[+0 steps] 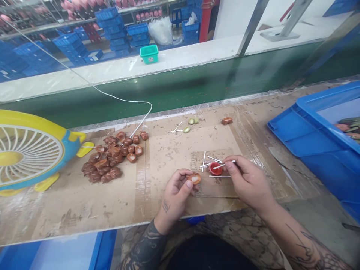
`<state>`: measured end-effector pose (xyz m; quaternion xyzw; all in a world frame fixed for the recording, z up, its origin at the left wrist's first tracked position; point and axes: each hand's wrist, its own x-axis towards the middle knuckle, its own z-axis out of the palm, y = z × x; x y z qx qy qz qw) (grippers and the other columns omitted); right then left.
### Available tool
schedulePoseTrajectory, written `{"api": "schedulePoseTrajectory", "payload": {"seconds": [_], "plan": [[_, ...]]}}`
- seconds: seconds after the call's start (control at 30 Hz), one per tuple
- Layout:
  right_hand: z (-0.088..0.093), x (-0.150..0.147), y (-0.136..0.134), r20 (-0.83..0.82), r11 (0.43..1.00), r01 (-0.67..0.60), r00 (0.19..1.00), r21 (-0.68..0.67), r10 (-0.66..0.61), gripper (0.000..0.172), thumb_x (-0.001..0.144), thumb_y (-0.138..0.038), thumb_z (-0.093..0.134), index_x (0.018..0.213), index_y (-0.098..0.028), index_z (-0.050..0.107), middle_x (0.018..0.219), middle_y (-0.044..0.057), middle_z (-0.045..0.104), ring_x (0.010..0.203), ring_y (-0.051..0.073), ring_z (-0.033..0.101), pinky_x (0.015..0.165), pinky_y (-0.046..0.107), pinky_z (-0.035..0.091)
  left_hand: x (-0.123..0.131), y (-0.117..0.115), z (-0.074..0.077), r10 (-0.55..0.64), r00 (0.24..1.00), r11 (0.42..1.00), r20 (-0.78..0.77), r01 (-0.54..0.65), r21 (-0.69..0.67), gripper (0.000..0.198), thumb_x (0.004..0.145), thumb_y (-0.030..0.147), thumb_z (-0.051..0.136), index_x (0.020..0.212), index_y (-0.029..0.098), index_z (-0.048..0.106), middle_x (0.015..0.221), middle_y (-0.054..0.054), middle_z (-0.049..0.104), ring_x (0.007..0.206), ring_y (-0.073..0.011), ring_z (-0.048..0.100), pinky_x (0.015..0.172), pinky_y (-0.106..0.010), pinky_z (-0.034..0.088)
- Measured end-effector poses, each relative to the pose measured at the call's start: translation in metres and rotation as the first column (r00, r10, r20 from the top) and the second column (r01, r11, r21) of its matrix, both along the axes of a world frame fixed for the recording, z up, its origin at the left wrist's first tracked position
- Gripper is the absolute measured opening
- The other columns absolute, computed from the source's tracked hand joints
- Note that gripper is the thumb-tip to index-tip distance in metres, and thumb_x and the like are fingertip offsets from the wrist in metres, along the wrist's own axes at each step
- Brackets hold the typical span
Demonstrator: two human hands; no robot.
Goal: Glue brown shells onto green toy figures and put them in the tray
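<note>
Between the thumb and fingers of my left hand (177, 193) is a small brown moulded piece (194, 179) with a pale hollow facing up. My right hand (250, 180) pinches a cotton swab (225, 165) by one end. The swab's other tip is over or in a small round pot of red paint (215, 168); whether it touches the paint I cannot tell. Several loose swabs (204, 162) lie around the pot on a cardboard piece (202, 191). To the left, a heap of similar brown pieces (108, 161) sits on the cardboard-covered table (168, 157).
A yellow and blue fan (30, 150) stands at the left, a white cord (120, 98) hanging near the heap. Small green pieces (191, 121) and a lone brown piece (227, 120) lie at the back. A blue crate (298, 127) borders the right side. Beyond is a green basket (149, 54).
</note>
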<state>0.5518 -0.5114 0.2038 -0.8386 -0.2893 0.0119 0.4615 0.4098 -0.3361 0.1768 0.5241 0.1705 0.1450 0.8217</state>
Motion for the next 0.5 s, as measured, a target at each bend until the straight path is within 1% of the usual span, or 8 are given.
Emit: {"api": "schedulePoseTrajectory", "payload": {"seconds": [0.1,0.2,0.27,0.33,0.37,0.43,0.5], "plan": [[-0.005,0.007,0.001,0.079,0.996,-0.018,0.997,-0.089,0.025,0.018,0.102,-0.031,0.052,0.096,-0.022,0.067,0.09,0.002,0.075,0.083,0.02,0.069,0.074,0.031,0.047,0.001,0.0,-0.001,0.015,1.0,1.0,0.003,-0.015,0.0,0.035,0.091,0.048,0.076,0.106,0.018,0.069,0.086,-0.003,0.07,0.072,-0.011,0.066,0.06,-0.019,0.05],[-0.005,0.006,0.0,0.069,0.996,-0.018,0.997,-0.09,0.024,0.019,0.103,-0.032,0.052,0.095,-0.023,0.066,0.089,0.002,0.075,0.082,0.02,0.069,0.073,0.031,0.047,0.002,-0.001,0.0,0.017,1.0,1.0,0.001,-0.017,0.001,0.035,0.091,0.049,0.075,0.106,0.018,0.07,0.085,-0.002,0.07,0.071,-0.0108,0.065,0.061,-0.019,0.05],[-0.001,0.002,0.0,0.025,0.999,0.013,1.0,-0.029,-0.012,0.019,0.103,-0.034,0.054,0.096,-0.023,0.067,0.087,0.001,0.074,0.079,0.019,0.068,0.073,0.031,0.047,0.002,-0.001,0.0,0.021,1.0,1.0,0.004,-0.021,0.005,0.035,0.091,0.049,0.076,0.105,0.018,0.071,0.085,-0.002,0.07,0.07,-0.0106,0.065,0.061,-0.019,0.05],[0.005,-0.005,0.0,-0.062,0.996,0.027,0.998,0.085,-0.022,0.019,0.104,-0.036,0.055,0.097,-0.024,0.067,0.083,0.0,0.071,0.077,0.017,0.066,0.072,0.029,0.048,0.002,-0.001,0.0,0.017,1.0,1.0,0.007,-0.017,0.009,0.035,0.09,0.049,0.076,0.105,0.018,0.071,0.085,-0.002,0.07,0.07,-0.0106,0.065,0.061,-0.019,0.05],[0.009,-0.009,0.0,-0.115,0.989,0.013,0.993,0.149,0.004,0.019,0.104,-0.037,0.055,0.098,-0.024,0.067,0.081,-0.001,0.07,0.076,0.016,0.065,0.071,0.027,0.049,0.002,-0.001,-0.001,0.011,1.0,1.0,0.004,-0.011,0.012,0.035,0.09,0.05,0.076,0.105,0.018,0.071,0.085,-0.003,0.071,0.071,-0.0107,0.066,0.061,-0.019,0.051],[0.014,-0.017,0.003,-0.201,0.966,-0.06,0.973,0.253,0.113,0.018,0.106,-0.037,0.055,0.099,-0.025,0.067,0.079,-0.003,0.067,0.074,0.014,0.063,0.071,0.024,0.049,0.002,0.0,-0.002,0.001,1.0,1.0,-0.001,-0.001,0.024,0.035,0.089,0.05,0.077,0.105,0.018,0.072,0.086,-0.003,0.072,0.071,-0.0109,0.066,0.061,-0.019,0.051],[0.016,-0.024,0.007,-0.235,0.943,-0.154,0.945,0.296,0.228,0.017,0.107,-0.035,0.054,0.099,-0.026,0.066,0.08,-0.003,0.065,0.076,0.013,0.062,0.072,0.023,0.049,0.001,0.0,-0.002,-0.005,1.0,0.999,0.002,0.005,0.039,0.035,0.089,0.049,0.077,0.106,0.018,0.072,0.086,-0.003,0.072,0.071,-0.0111,0.065,0.061,-0.02,0.051]]}}
